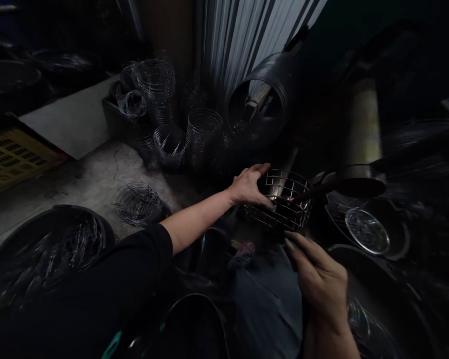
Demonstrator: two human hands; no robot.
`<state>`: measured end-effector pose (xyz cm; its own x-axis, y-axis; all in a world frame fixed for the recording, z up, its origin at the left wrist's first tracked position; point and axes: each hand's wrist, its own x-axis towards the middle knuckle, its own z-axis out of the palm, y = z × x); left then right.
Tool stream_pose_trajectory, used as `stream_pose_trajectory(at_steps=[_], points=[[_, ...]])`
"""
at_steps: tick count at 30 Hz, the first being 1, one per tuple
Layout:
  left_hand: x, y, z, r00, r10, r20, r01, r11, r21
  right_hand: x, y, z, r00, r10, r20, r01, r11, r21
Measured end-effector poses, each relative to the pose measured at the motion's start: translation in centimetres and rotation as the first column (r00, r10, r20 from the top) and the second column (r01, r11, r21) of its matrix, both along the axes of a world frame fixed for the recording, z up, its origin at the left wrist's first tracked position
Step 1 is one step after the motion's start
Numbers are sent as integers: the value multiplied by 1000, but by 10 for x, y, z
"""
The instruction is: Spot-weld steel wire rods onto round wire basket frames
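A round wire basket sits tilted in front of me in dim light. My left hand reaches out and grips its left rim, fingers curled over the wires. My right hand is just below the basket, fingers stretched toward its lower edge, touching or nearly touching it. A dark rod-like part points into the basket from the right. My black sleeve fills the lower left.
Stacks of wire baskets stand on the concrete floor behind. A lone wire frame lies on the floor. A dark tub of wires is at left, a yellow crate further left, a wire coil drum behind, bowls at right.
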<state>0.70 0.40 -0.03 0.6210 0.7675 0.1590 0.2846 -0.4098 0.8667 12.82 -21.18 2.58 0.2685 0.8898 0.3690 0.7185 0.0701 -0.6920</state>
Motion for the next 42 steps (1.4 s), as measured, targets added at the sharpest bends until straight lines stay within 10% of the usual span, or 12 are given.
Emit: stream_pose_trajectory(at_steps=[8, 14, 18, 21, 27, 42], points=[[-22, -14, -74, 922, 91, 377, 121, 855, -504, -21, -11, 16, 917, 260, 304, -256, 965, -53], [-66, -32, -37, 951, -57, 303, 138, 957, -254, -49, -4, 48, 923, 333, 193, -340, 941, 3], [-91, -61, -5, 983, -145, 109, 141, 989, 40, -49, 10, 41, 951, 307, -39, -309, 938, -158], [-91, -76, 5, 992, -126, -6, 126, 981, 145, -45, 15, 32, 964, 241, 112, -204, 942, -267], [-80, -78, 5, 996, -88, -25, 91, 987, 136, -45, 3, 22, 713, 287, 640, -99, 944, -314], [-38, -49, 18, 997, -71, 4, 70, 994, 88, 0, 35, 19, 878, 201, 434, -249, 967, 56]])
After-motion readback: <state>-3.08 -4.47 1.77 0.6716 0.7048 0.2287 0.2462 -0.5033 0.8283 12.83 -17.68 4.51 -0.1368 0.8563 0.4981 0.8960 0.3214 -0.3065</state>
